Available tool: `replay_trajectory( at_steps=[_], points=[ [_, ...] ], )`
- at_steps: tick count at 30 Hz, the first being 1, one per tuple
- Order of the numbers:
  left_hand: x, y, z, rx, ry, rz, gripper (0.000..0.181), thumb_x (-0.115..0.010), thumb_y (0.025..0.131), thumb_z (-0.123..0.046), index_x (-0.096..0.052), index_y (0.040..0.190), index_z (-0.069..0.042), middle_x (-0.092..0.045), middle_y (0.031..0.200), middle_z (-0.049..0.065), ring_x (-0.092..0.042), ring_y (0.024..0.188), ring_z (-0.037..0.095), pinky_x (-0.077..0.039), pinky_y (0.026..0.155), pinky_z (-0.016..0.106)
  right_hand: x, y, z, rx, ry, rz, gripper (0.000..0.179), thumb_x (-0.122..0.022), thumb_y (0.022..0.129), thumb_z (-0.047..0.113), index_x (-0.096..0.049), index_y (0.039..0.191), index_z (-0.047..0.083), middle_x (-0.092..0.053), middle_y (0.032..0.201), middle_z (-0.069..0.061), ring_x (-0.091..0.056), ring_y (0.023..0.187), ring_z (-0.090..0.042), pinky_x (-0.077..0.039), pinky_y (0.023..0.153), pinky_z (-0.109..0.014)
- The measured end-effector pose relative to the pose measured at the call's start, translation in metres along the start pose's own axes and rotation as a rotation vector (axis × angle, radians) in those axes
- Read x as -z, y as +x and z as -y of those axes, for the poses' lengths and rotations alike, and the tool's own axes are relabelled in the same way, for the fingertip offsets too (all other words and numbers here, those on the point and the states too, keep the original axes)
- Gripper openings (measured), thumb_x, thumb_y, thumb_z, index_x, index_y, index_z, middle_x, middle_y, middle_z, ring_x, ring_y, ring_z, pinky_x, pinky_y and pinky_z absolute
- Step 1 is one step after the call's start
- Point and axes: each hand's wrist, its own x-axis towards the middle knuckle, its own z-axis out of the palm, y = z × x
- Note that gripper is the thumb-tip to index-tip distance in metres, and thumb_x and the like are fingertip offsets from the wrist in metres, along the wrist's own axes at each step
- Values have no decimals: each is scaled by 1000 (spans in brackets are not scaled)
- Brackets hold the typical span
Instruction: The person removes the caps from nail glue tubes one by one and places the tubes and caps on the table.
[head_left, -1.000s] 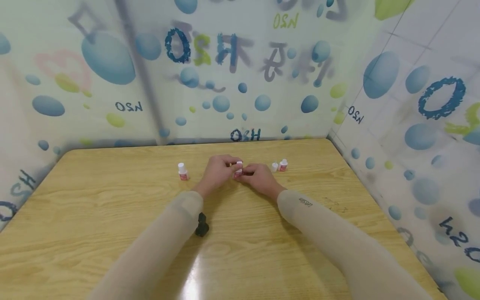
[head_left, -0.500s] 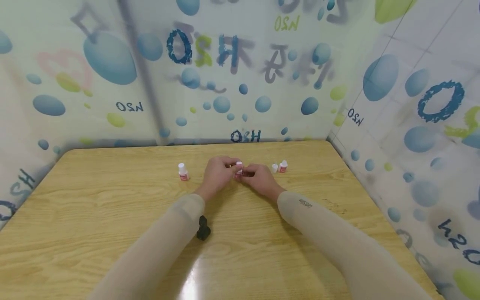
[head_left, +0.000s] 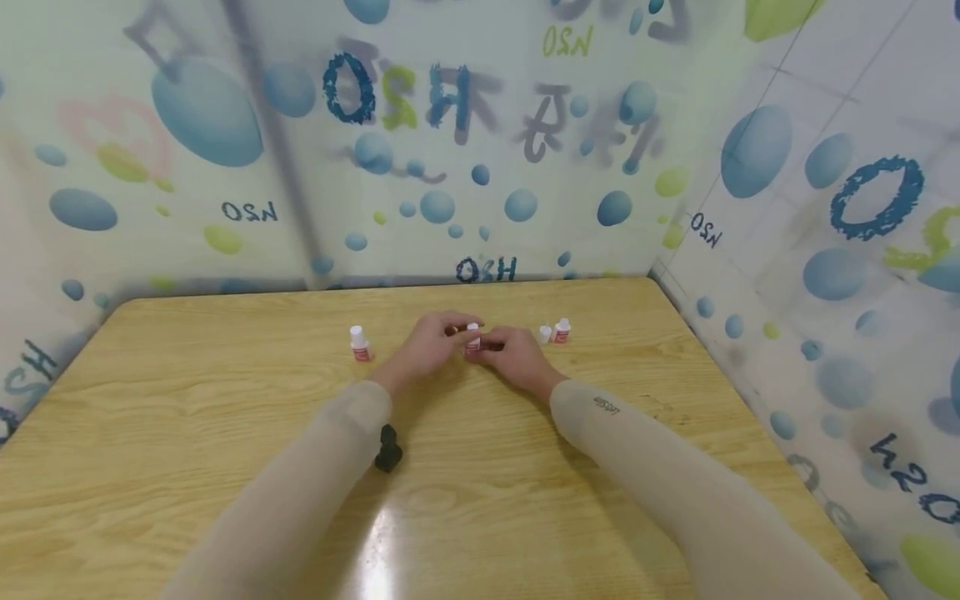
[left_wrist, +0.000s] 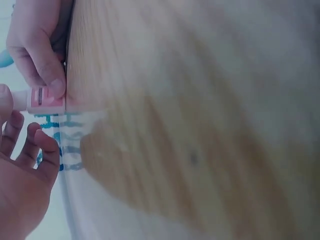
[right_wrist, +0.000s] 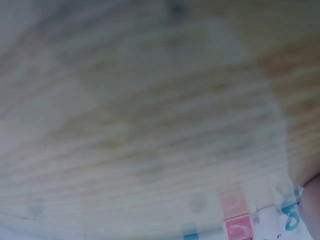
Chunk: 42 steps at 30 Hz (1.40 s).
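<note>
A small white-capped bottle [head_left: 472, 342] with a pink label stands between both hands near the back of the table. My left hand [head_left: 431, 343] pinches its white cap [left_wrist: 19, 100] between thumb and fingers, the other fingers loosely bent. From the other side my right hand [head_left: 517, 353] grips the labelled body, its thumb lying on the label in the left wrist view. The bottle's base sits right at the tabletop. Just right of the right hand are a small white cap [head_left: 545, 334] and a second pink-labelled bottle [head_left: 561, 332].
A third pink-labelled bottle [head_left: 360, 344] with a white cap stands upright, left of the left hand. The wooden table [head_left: 187, 400] reaches to a wall [head_left: 405, 192] printed with blue and green drops. A black object [head_left: 387, 450] shows beside the left sleeve.
Both hands keep their hold on the middle bottle, with hardly any movement. The whole head view has shifted slightly to the left.
</note>
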Motion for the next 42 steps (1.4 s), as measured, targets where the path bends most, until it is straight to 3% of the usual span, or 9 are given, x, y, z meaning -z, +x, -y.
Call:
replay_trajectory(
  at_steps=[3,7,14,17,20,24,29,35,42],
  points=[
    [2,-1,-1,-25,53,-6,31,-65,108,-30,-74,135,-16,-74,126,3,-58,105,22,-48,84,32,0,-1,2,4,-11,-5,30,-80,98,32,-79,126,22,-79,116,-2,-73,116,-21,-56,107,-42],
    [-1,0,-4,-33,91,-62,29,-68,106,-30,-78,129,-15,-77,119,4,-58,100,23,-46,80,32,1,-2,5,-4,-32,-24,29,-79,98,31,-80,125,21,-79,124,-3,-72,124,-23,-54,111,-44],
    [-13,1,-9,79,69,-212,28,-76,100,-34,-82,122,-17,-78,129,4,-66,109,21,-52,88,36,0,-3,8,-43,-28,-31,27,-79,98,33,-81,122,20,-78,128,-4,-71,126,-25,-53,113,-46],
    [-16,0,-12,110,42,-242,27,-79,98,-35,-83,118,-18,-79,127,4,-67,110,21,-52,84,36,0,-3,7,-50,-26,-33,25,-79,98,33,-82,119,21,-79,125,-3,-72,123,-24,-53,112,-45],
    [-16,0,-11,92,-22,-213,27,-78,99,-32,-82,119,-14,-79,123,5,-64,103,22,-49,77,33,0,-2,5,-46,-20,-30,23,-79,98,31,-83,119,21,-79,124,-3,-72,123,-23,-54,112,-45],
    [-12,4,1,29,-105,-99,30,-70,105,-27,-77,129,-10,-76,124,7,-59,103,23,-48,81,31,1,-2,4,-43,-2,-17,26,-79,98,32,-81,122,22,-79,126,-2,-71,127,-23,-53,113,-45],
    [-3,4,6,-7,-100,-8,35,-62,109,-29,-70,140,-15,-72,127,5,-56,103,24,-46,80,34,3,-1,4,-49,6,8,30,-79,98,33,-80,126,22,-78,128,-1,-70,128,-22,-52,113,-45],
    [-1,2,4,-5,-54,-8,32,-64,108,-27,-73,138,-18,-72,133,2,-56,105,25,-46,79,34,3,-1,2,-57,7,18,31,-78,99,34,-79,128,22,-77,130,-2,-69,128,-22,-53,113,-45],
    [-2,3,0,48,-22,-64,30,-69,106,-30,-76,133,-19,-75,131,2,-56,107,25,-46,80,34,2,-1,1,-44,8,-4,30,-79,98,33,-80,125,22,-78,128,-1,-71,126,-21,-54,111,-45]
  ],
)
